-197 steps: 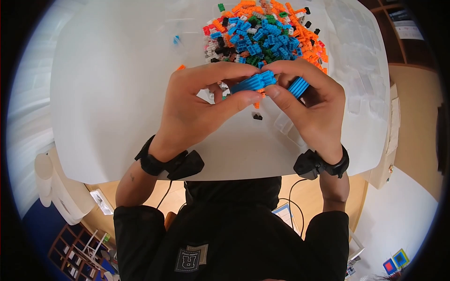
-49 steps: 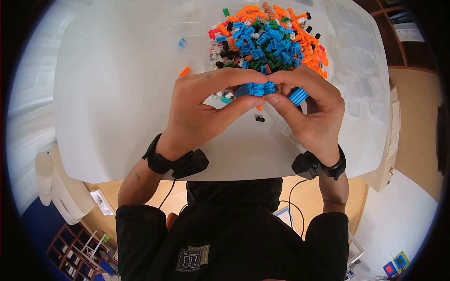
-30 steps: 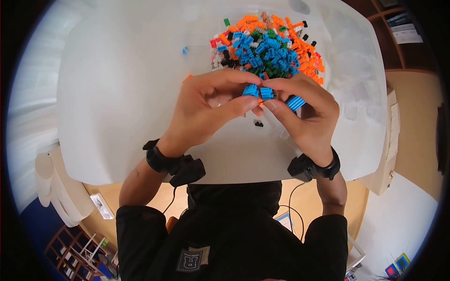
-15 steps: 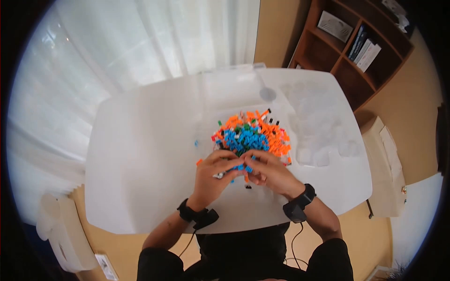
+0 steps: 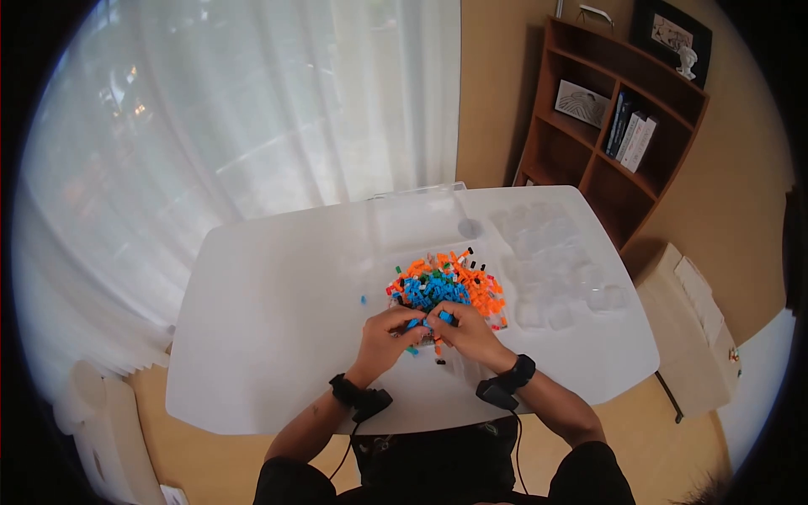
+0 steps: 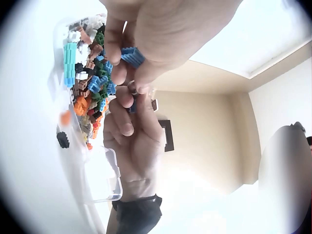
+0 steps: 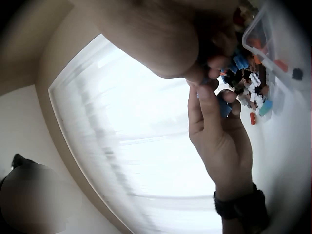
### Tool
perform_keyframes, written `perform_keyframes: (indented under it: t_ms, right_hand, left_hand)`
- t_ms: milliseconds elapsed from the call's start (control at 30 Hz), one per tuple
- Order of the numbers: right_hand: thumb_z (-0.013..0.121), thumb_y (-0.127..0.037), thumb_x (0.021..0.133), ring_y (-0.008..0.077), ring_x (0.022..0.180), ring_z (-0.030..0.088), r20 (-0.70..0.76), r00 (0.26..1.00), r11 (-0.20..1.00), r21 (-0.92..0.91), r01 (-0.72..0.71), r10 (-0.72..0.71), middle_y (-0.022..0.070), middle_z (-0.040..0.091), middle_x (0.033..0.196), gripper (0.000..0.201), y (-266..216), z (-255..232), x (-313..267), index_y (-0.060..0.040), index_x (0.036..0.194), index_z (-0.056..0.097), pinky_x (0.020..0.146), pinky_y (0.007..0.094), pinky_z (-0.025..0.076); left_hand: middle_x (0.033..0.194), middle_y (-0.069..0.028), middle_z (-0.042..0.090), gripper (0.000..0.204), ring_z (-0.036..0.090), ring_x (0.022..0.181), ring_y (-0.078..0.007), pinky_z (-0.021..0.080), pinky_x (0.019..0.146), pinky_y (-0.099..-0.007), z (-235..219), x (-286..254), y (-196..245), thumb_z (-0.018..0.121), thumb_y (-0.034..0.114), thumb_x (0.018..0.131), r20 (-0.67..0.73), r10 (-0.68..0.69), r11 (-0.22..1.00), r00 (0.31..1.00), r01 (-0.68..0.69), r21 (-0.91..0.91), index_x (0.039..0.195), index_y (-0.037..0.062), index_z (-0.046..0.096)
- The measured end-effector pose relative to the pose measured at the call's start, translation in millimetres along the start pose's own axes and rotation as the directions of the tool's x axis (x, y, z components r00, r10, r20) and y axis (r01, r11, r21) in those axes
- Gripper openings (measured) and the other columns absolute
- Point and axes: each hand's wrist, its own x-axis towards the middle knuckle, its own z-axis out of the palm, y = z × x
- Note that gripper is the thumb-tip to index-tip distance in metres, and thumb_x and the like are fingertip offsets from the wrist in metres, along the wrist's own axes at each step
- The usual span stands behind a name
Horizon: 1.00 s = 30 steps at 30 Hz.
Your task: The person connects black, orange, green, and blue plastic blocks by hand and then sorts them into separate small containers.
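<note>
In the head view, both hands meet above the near side of a heap of small building blocks [image 5: 438,290]. The left hand [image 5: 380,343] grips a ribbed blue building block stack [image 6: 131,57], which shows between its thumb and fingers in the left wrist view. The right hand [image 5: 471,335] pinches at the left fingertips, with a blue block piece [image 5: 446,316] at its fingers. In the right wrist view the left hand [image 7: 219,146] has its blue stack [image 7: 224,108] tucked in the fingers. The fingertips mostly hide where the pieces meet.
Clear plastic boxes [image 5: 543,261] cover the right of the white table [image 5: 269,328]. A loose blue piece [image 5: 364,300] lies left of the heap, a black block [image 5: 441,362] in front. Another clear box [image 6: 103,175] stands close by the right hand. A brown shelf [image 5: 589,126] stands behind.
The head view has tilted up, showing curtain and shelf. The joined blue row between the hands came apart into two pieces a second ago; the fingertips are now together again over the heap.
</note>
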Motion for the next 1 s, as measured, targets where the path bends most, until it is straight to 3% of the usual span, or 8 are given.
perform_keyframes:
  t_ms: [167,267,333,367,467,567,600,1000]
  right_hand:
    - [0.057,-0.017,0.093,0.0068,0.052,0.049,-0.021,0.979,0.979,0.006,0.202,-0.202,0.0019,0.057,0.063,0.015,20.6,0.7,5.2,-0.0023,0.093,0.06,0.049,0.0249,0.039]
    - [0.056,-0.017,0.093,0.0139,0.052,0.052,-0.066,0.965,0.944,-0.234,0.231,-0.252,0.0095,0.057,0.065,0.015,15.5,2.8,0.9,-0.0016,0.093,0.058,0.049,0.0294,0.039]
    - [0.055,-0.016,0.093,0.0267,0.056,0.056,-0.09,0.955,0.897,-0.378,0.23,-0.283,0.0177,0.058,0.072,0.015,12.1,3.2,-1.0,-0.0011,0.092,0.056,0.052,0.0367,0.041]
    - [0.055,-0.016,0.093,0.0267,0.056,0.056,-0.088,0.954,0.896,-0.376,0.236,-0.288,0.0177,0.058,0.072,0.015,12.6,3.0,-0.8,-0.0011,0.092,0.056,0.052,0.0367,0.041]
    - [0.055,-0.019,0.092,0.0408,0.074,0.057,-0.094,0.857,0.764,-0.51,0.395,-0.506,0.0216,0.059,0.079,0.018,24.0,3.9,5.5,-0.0004,0.091,0.054,0.062,0.0465,0.041]
    - [0.055,-0.017,0.092,0.0319,0.06,0.054,-0.094,0.806,0.705,-0.551,0.446,-0.584,0.0175,0.056,0.068,0.016,25.1,6.8,7.4,-0.0008,0.09,0.056,0.054,0.0385,0.04]
    - [0.054,-0.018,0.092,0.0413,0.075,0.056,-0.077,0.856,0.748,-0.53,0.4,-0.512,0.022,0.058,0.078,0.019,23.2,6.1,5.5,0.0007,0.089,0.052,0.062,0.0464,0.041]
    - [0.053,-0.019,0.093,0.0396,0.073,0.059,-0.035,0.837,0.726,-0.518,0.452,-0.546,0.0197,0.06,0.074,0.02,27.0,13.0,13.5,-0.0004,0.087,0.051,0.062,0.0471,0.043]
  left_hand:
    - [0.077,-0.0051,0.064,0.016,0.059,0.066,-0.0083,0.049,0.061,-0.0218,-1.2,2.8,3.8,0.065,-0.002,0.085,-0.005,-0.074,0.985,0.997,0.072,-0.156,0.101,-0.0053,0.064]
    - [0.077,-0.0043,0.064,0.015,0.058,0.065,-0.0063,0.046,0.056,-0.0204,0.3,1.3,9.3,0.066,0.001,0.085,0.002,-0.114,0.981,0.993,0.113,-0.16,0.099,-0.0041,0.065]
    - [0.071,-0.0017,0.061,0.015,0.055,0.061,-0.0049,0.042,0.052,-0.0196,2.6,3.5,4.6,0.067,0.004,0.085,-0.032,-0.102,0.986,0.994,0.097,-0.136,0.098,-0.0022,0.066]
    - [0.071,-0.0017,0.061,0.015,0.055,0.061,-0.0049,0.042,0.052,-0.0196,2.6,4.3,4.0,0.067,0.004,0.085,-0.036,-0.099,0.987,0.994,0.094,-0.132,0.098,-0.0022,0.066]
    - [0.074,-0.0013,0.061,0.014,0.053,0.063,-0.0038,0.04,0.054,-0.0184,3.4,3.8,5.1,0.065,0.006,0.087,-0.023,-0.174,0.968,0.985,0.166,-0.19,0.099,-0.0025,0.065]
    - [0.073,-0.0002,0.06,0.015,0.052,0.063,-0.0039,0.04,0.055,-0.0179,5.6,3.5,7.3,0.063,0.007,0.088,-0.011,-0.173,0.956,0.985,0.165,-0.244,0.099,-0.0029,0.065]
    - [0.073,0.0001,0.059,0.015,0.051,0.063,-0.004,0.039,0.055,-0.0178,6.8,2.8,7.7,0.062,0.007,0.089,-0.026,-0.178,0.948,0.984,0.164,-0.272,0.099,-0.0033,0.065]
    - [0.068,0.0018,0.053,0.02,0.044,0.059,-0.0044,0.034,0.053,-0.0199,5.0,-0.5,-15.0,0.062,0.009,0.09,-0.089,-0.129,0.95,0.988,0.097,-0.297,0.104,-0.0051,0.065]
